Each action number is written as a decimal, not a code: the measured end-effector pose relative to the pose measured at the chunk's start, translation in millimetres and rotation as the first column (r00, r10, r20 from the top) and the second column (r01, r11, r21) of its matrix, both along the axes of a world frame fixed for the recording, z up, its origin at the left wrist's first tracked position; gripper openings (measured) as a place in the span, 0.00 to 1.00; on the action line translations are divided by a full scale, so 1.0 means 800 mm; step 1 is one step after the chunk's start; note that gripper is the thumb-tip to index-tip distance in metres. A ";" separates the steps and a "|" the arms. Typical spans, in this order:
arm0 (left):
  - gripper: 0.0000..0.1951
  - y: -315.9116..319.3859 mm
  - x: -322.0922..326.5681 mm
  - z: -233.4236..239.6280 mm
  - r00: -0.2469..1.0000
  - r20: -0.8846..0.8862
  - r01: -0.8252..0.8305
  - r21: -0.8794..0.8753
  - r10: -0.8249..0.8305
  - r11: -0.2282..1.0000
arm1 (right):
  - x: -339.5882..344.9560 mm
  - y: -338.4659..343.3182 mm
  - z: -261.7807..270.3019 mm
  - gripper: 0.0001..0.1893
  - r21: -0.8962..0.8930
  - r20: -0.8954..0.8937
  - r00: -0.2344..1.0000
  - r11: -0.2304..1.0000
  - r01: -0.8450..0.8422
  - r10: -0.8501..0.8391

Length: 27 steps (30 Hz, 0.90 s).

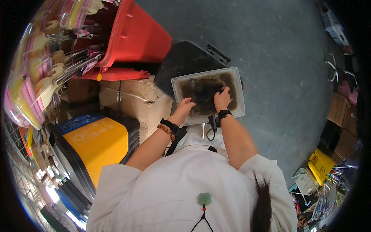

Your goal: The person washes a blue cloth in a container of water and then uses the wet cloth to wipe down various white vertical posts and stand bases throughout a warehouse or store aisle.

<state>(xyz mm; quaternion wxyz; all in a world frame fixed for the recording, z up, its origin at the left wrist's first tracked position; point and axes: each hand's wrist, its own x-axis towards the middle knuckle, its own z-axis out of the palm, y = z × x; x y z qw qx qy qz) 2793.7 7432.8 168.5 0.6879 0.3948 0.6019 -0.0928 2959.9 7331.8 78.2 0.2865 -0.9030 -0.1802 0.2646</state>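
A translucent plastic tub of murky brown water is in front of me, close to my knees. In its middle the water looks nearly black, and whether a dark object is submerged there cannot be made out. My left hand reaches over the near left part of the tub, its thumb and fingertips at the water. Over the right half, my right hand has its fingers bent down against the dark area. What either hand may grip is hidden. Both wrists wear black straps.
Beneath and behind the tub is a black lid-like panel. A red wheeled bin lies beyond it at the left. Nearer are a cardboard box and a yellow-topped bin. Packaged long-handled tools hang far left; grey floor extends right.
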 end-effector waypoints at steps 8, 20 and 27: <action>0.27 0.006 -0.005 -0.011 0.999 0.026 0.030 -0.029 -0.029 0.999 | -0.003 0.002 0.004 0.15 -0.036 -0.099 0.991 0.995 -0.093 0.089; 0.17 0.013 0.033 0.092 0.913 0.258 -0.217 -0.349 0.316 0.912 | -0.009 0.012 0.229 0.12 0.656 -0.749 0.125 0.755 -0.003 0.651; 0.15 -0.002 0.042 0.017 0.796 0.291 -0.343 -0.505 0.531 0.792 | -0.033 0.024 0.117 0.09 0.564 -0.349 0.898 0.825 -0.028 0.269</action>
